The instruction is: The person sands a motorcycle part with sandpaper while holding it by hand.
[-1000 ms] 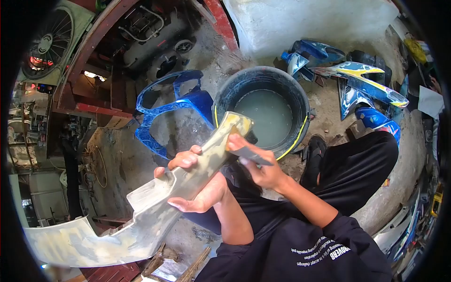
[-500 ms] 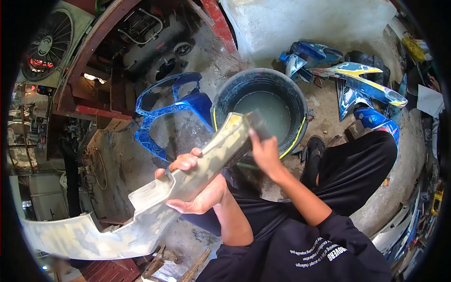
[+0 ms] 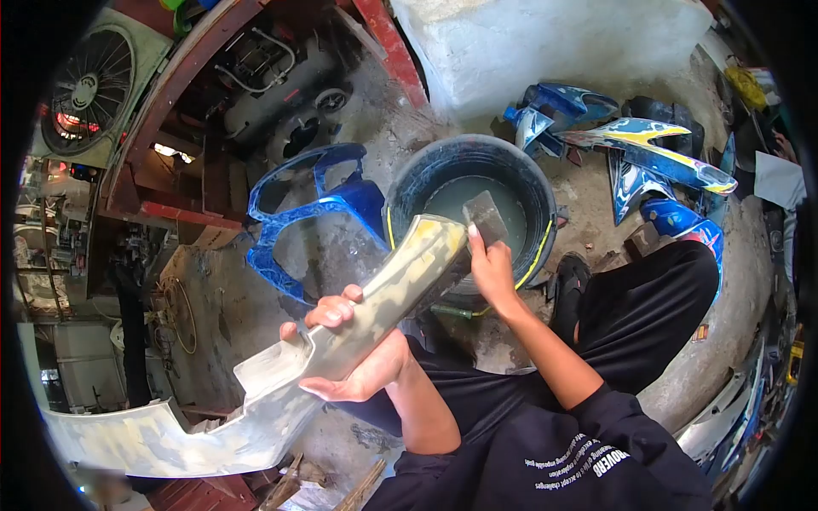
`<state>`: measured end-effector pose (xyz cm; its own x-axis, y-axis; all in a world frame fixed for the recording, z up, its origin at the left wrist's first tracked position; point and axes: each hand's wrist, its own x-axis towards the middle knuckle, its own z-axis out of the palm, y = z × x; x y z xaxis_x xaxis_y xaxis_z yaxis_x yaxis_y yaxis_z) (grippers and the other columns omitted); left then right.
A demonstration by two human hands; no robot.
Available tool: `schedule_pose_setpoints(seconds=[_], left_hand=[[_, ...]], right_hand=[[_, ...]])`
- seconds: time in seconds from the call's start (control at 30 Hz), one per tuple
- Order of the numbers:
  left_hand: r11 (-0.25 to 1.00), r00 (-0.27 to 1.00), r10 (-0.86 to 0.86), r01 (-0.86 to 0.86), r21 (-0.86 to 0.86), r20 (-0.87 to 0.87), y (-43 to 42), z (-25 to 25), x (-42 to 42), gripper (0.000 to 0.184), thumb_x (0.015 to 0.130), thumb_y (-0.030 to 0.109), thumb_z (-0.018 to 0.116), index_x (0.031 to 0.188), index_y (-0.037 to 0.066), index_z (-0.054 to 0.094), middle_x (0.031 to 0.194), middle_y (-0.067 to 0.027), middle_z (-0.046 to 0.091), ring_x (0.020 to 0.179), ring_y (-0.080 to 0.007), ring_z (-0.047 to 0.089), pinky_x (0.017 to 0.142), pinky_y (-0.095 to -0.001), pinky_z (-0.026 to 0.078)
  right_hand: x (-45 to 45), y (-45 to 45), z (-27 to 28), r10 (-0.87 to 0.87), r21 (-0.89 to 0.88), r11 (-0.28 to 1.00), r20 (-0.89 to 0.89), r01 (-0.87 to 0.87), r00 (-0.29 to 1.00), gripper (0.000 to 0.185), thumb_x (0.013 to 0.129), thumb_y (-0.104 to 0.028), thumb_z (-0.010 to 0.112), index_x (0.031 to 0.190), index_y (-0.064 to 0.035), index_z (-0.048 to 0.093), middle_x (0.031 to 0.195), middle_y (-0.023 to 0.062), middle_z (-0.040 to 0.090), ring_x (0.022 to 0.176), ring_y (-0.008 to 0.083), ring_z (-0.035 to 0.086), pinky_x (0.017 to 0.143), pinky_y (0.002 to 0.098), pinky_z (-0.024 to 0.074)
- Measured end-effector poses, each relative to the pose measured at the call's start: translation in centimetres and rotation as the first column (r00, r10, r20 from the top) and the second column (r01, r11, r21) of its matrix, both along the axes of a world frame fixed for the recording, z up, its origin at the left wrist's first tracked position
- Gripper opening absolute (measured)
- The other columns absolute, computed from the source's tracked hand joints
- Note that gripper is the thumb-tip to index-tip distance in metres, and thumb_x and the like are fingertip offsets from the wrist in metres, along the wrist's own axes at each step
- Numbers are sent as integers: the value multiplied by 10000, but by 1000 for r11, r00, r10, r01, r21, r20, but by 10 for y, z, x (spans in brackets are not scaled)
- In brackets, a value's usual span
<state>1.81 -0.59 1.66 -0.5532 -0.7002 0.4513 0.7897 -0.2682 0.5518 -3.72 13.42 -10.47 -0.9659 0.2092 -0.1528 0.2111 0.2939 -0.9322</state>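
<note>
A long panel (image 3: 375, 302), patched in grey, white and yellow, runs from the lower left up to the bucket's near rim. My left hand (image 3: 366, 358) is wrapped round its middle, thumb below and fingertips over the upper edge. Beside the panel's upper end, my right hand (image 3: 492, 264) pinches a grey sheet of sandpaper (image 3: 486, 218) that stands out past the fingers. Behind them is a black bucket (image 3: 409, 175) with cloudy water (image 3: 456, 198) in it and a yellow-green handle.
A blue frame-shaped panel (image 3: 362, 200) lies left of the bucket. Several blue, white and yellow fairing pieces (image 3: 656, 153) lie to its right. A compressor (image 3: 294, 89) and a fan (image 3: 83, 92) are at the upper left. Wood scraps (image 3: 362, 485) lie at the bottom.
My right hand has moved off the panel's face to beside its tip, and the sandpaper now points up over the bucket. My left hand keeps its hold; the view has shifted slightly.
</note>
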Motion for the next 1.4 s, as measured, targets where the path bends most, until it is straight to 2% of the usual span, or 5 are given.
schedule_pose_setpoints(seconds=[0.27, 0.77, 1.0, 1.1, 1.4], left_hand=[[987, 991, 119, -125, 101, 60, -6, 8, -4, 614, 942, 660, 414, 1255, 133, 453, 836, -65, 550, 779, -172, 509, 766, -430, 441], [988, 993, 99, -105, 117, 62, -5, 10, -3, 622, 937, 645, 429, 1248, 107, 455, 829, -66, 512, 772, -168, 476, 760, -426, 428], [995, 999, 48, -49, 82, 11, -9, 4, -3, 563, 935, 587, 462, 1201, 91, 496, 895, -71, 525, 820, -189, 503, 821, -434, 417], [995, 1000, 24, -26, 100, 15, -9, 6, -3, 568, 934, 588, 460, 1200, 87, 495, 896, -73, 526, 813, -191, 501, 818, -432, 418], [994, 998, 48, -51, 96, 41, -5, 4, -8, 557, 939, 588, 457, 1214, 105, 491, 878, -68, 508, 822, -188, 502, 822, -441, 419]], right_hand=[[30, -16, 23, 9, -155, 975, -684, -157, 730, 306, 1005, -203, 569, 1016, 78, 690, 881, 271, 710, 764, 284, 671, 718, 437, 499], [4, 6, -10, -106, -125, 987, -24, 102, 994, 585, 1009, -361, 553, 666, 112, 592, 483, 162, 548, 508, 133, 541, 494, 445, 381], [17, 7, 12, 94, -131, 972, -545, -195, 833, 385, 1012, -241, 555, 1305, 5, 596, 923, 261, 709, 814, 251, 700, 777, 394, 518], [4, 17, 28, 197, -33, 980, 304, -197, 932, 465, 1016, -198, 539, 1446, -34, 474, 995, 254, 717, 842, 258, 711, 853, 371, 521], [1, 6, 9, 23, -36, 999, -93, -27, 995, 560, 1011, -341, 531, 738, 138, 629, 596, 307, 575, 555, 430, 630, 543, 521, 426]])
